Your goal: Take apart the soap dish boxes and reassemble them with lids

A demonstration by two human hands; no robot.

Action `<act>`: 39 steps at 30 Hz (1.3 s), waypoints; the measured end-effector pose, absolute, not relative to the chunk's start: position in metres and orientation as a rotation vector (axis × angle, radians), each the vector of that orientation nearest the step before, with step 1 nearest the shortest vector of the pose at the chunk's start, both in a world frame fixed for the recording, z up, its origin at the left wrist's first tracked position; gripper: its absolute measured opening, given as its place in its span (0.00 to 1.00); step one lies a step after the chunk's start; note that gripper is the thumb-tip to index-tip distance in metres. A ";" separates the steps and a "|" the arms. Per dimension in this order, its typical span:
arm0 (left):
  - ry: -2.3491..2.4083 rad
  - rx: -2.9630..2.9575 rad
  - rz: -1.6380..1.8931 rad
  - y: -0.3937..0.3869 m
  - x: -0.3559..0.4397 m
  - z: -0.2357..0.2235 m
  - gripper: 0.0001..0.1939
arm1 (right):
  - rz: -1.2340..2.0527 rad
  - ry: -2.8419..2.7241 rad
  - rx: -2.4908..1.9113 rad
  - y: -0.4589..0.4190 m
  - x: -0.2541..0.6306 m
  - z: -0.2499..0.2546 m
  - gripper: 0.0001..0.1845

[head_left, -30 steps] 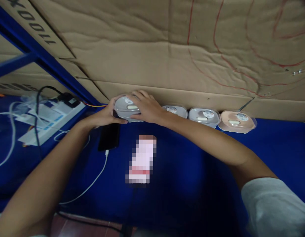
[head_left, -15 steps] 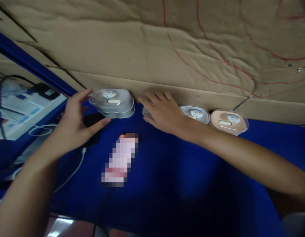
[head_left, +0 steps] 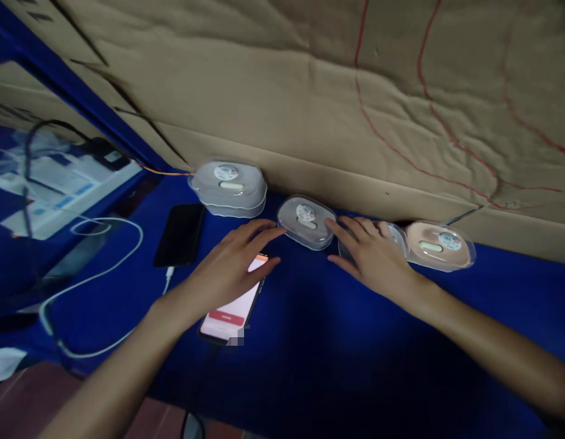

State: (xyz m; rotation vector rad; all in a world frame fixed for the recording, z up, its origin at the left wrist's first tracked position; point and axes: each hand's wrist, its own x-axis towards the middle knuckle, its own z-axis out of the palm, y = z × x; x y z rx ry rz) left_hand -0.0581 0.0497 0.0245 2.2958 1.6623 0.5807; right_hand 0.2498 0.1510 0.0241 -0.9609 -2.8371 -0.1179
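A small grey lidded container (head_left: 305,221) sits on the blue table (head_left: 319,341) between my two hands. My left hand (head_left: 232,263) is open, its fingertips reaching toward the container's left side, above a lit phone (head_left: 230,305). My right hand (head_left: 371,253) is open, fingers spread, touching the container's right edge and covering part of another grey container (head_left: 396,235). Two grey containers (head_left: 230,186) are stacked at the back left. A peach container (head_left: 440,245) lies to the right.
A cardboard sheet (head_left: 337,103) with red lines stands behind the containers. A dark phone (head_left: 180,234) with a white cable (head_left: 94,274) lies at the left. Further left are a power strip (head_left: 63,189) and black cords.
Both hands left the stacked pair and moved right and nearer. One grey container now sits forward of the wall, between my hands. My left hand now hovers over the lit phone.
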 end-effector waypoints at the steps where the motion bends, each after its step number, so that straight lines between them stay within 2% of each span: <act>1: 1.646 2.305 0.548 0.050 -0.058 0.024 0.26 | -0.113 -2.821 -0.977 0.144 0.250 0.023 0.35; 6: 1.563 2.343 0.475 0.054 -0.059 0.025 0.31 | -0.025 -2.808 -0.977 0.120 0.254 0.019 0.33; 9: 1.534 2.418 0.420 0.060 -0.059 0.022 0.32 | 0.020 -2.806 -0.992 0.111 0.257 0.020 0.36; 18: 1.509 2.506 0.508 0.056 -0.051 0.018 0.17 | 0.112 -2.681 -1.144 0.101 0.286 0.021 0.54; 20: 1.484 2.473 0.545 0.046 -0.046 0.016 0.14 | 0.163 -2.657 -1.158 0.101 0.303 0.022 0.55; 23: 1.442 2.433 0.542 0.027 -0.030 0.017 0.14 | 0.181 -2.693 -1.128 0.100 0.324 0.023 0.51; 27: 1.473 2.388 0.577 -0.002 0.005 0.020 0.18 | 0.080 -2.762 -1.020 0.101 0.340 0.022 0.44; 31: 1.535 2.258 0.617 -0.037 0.049 0.019 0.22 | 0.085 -2.768 -0.930 0.099 0.346 0.014 0.42; 37: 1.445 2.168 0.534 -0.070 0.072 0.008 0.42 | 0.220 -2.668 -0.837 0.068 0.357 0.000 0.40; 39: 1.400 2.191 0.536 -0.069 0.068 0.004 0.45 | 0.278 -2.624 -0.764 0.053 0.360 0.001 0.37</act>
